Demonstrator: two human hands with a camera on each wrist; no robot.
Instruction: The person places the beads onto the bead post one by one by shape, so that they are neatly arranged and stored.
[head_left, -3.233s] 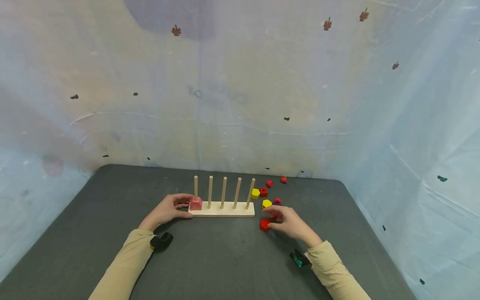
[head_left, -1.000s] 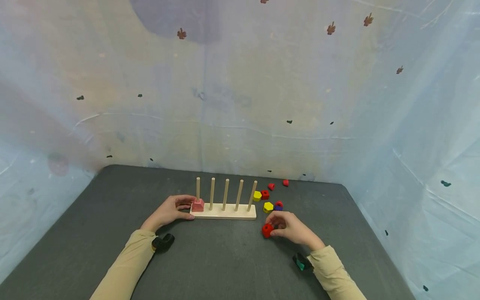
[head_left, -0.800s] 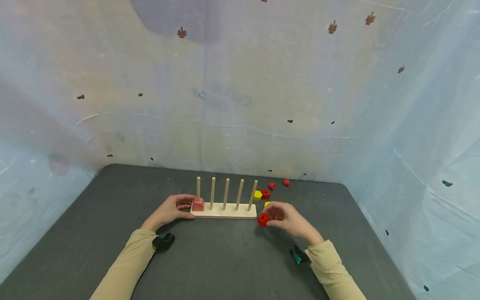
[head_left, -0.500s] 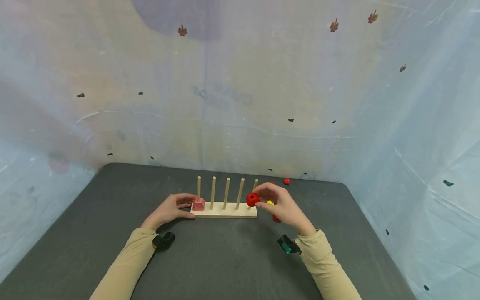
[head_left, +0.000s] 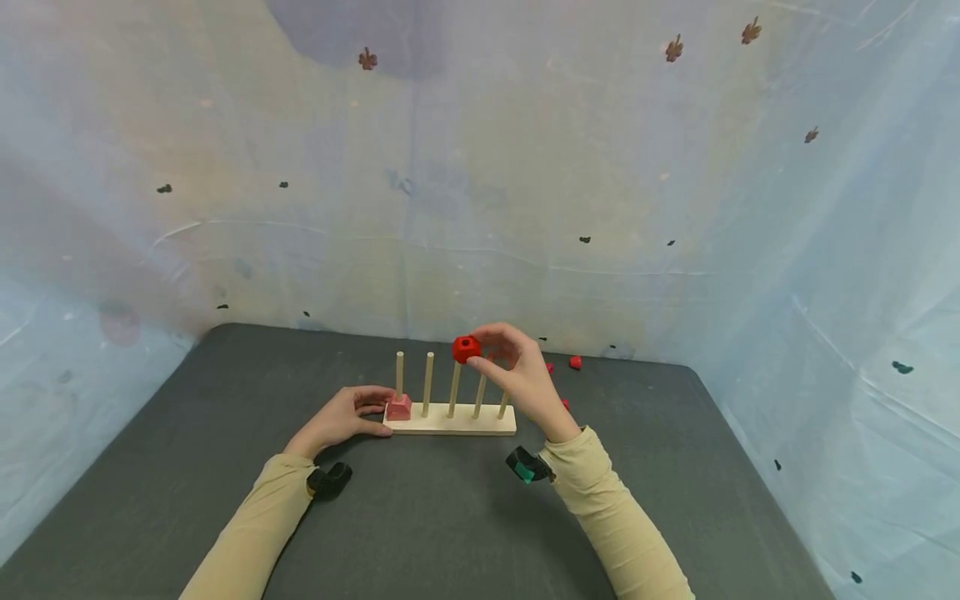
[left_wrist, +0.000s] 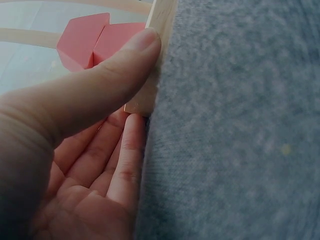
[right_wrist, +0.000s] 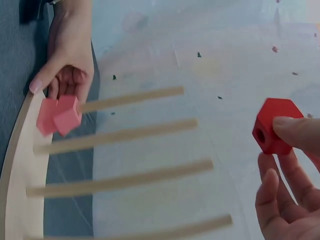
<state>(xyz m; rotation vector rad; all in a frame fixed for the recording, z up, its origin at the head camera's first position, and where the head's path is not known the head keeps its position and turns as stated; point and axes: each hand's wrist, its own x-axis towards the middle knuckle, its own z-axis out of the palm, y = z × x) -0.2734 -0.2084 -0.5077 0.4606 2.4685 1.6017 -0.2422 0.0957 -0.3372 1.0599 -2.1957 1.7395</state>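
Note:
A pale wooden peg board (head_left: 450,423) with several upright pegs stands on the dark table. Pink blocks (head_left: 399,407) are stacked at the foot of its leftmost peg; the right wrist view shows two of them. My left hand (head_left: 341,419) holds the board's left end, the thumb (left_wrist: 135,55) along the front edge and the fingers at the end and behind. Between thumb and fingers, my right hand (head_left: 517,371) pinches a red hexagonal bead (head_left: 466,348) above the board, near the top of the middle peg. In the right wrist view, the bead's hole (right_wrist: 261,135) faces the pegs.
Small red beads (head_left: 575,362) lie on the table to the right of the board, partly hidden behind my right hand. A printed sheet (head_left: 480,167) hangs behind the dark table (head_left: 420,517) and along its right side.
My right hand has taken the red hexagonal bead from the table right of the board, lifted it and carried it left over the pegs. The left hand stays at the board's end.

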